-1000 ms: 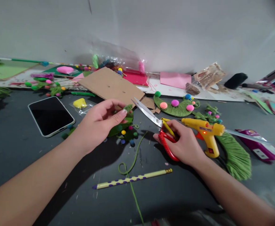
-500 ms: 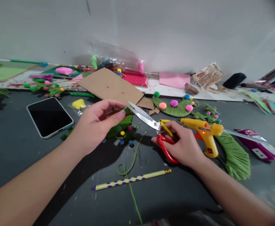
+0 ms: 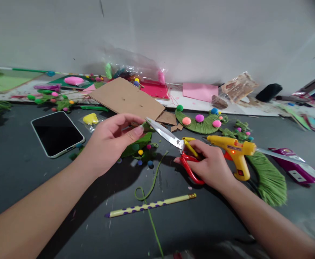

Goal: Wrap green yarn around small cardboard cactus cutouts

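Between thumb and fingers, my left hand [image 3: 114, 144] pinches a small green piece [image 3: 148, 126], mostly hidden by the fingertips. My right hand [image 3: 209, 163] grips scissors [image 3: 168, 135] with one red and one yellow handle. The blades look nearly closed, their tips at the green piece. Under my left hand lie green leafy bits with pom-poms [image 3: 140, 152]. A length of green yarn [image 3: 154, 180] curls over the dark table, crossing a pencil [image 3: 152, 205] with purple spots.
A yellow glue gun [image 3: 232, 147] with a lit red light lies right of my right hand, by a yarn-wrapped green arc [image 3: 270, 180]. A phone [image 3: 57, 133] lies left. Behind are cardboard [image 3: 125, 97] and a green crescent with pom-poms [image 3: 200, 126].
The scissor blades have drawn slightly closer together at the green piece. Both hands stay in nearly the same place.
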Motion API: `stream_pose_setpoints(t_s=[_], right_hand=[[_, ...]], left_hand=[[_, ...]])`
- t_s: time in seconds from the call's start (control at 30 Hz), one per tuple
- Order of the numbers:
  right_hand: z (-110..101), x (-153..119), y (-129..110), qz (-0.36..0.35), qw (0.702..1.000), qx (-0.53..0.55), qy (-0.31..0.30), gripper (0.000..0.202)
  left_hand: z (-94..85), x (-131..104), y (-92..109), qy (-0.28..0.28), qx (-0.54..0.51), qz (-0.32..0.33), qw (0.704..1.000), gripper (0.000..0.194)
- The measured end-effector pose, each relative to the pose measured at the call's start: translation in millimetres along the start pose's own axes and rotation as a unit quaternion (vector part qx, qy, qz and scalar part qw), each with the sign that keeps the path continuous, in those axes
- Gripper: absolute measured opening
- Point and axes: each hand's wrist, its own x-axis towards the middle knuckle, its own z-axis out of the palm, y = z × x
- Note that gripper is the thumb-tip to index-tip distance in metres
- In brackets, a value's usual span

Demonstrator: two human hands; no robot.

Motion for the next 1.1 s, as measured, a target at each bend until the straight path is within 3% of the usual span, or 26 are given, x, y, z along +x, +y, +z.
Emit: stream_pose_setpoints(t_s=[0.23, 0.47, 0.77, 0.97, 1.1], right_hand=[[1, 0, 5, 0.004, 1.000, -0.004, 0.015, 0.035], [-3, -2, -3, 0.008, 0.996, 0.041, 0.078, 0.034], [-4, -3, -6, 0.002, 0.999, -0.028, -0.015, 0.038], [-3, -3, -6, 0.011, 1.000, -0.010, -0.020, 0.037], [-2, -2, -6, 0.012, 1.000, 0.021, 0.012, 0.037]], left_hand=[[2.0, -1, 3, 0.004, -0.005, -0.005, 1.000, 0.017], [1.8, 0, 1, 0.007, -0.006, 0.005, 1.000, 0.022], [-0.2, 0, 0, 0.005, 0.010, 0.020, 1.000, 0.018], [-0.3, 0, 1, 0.013, 0.028, 0.038, 0.999, 0.017], [3.8, -1, 7, 0.041, 0.056, 0.042, 0.997, 0.018]])
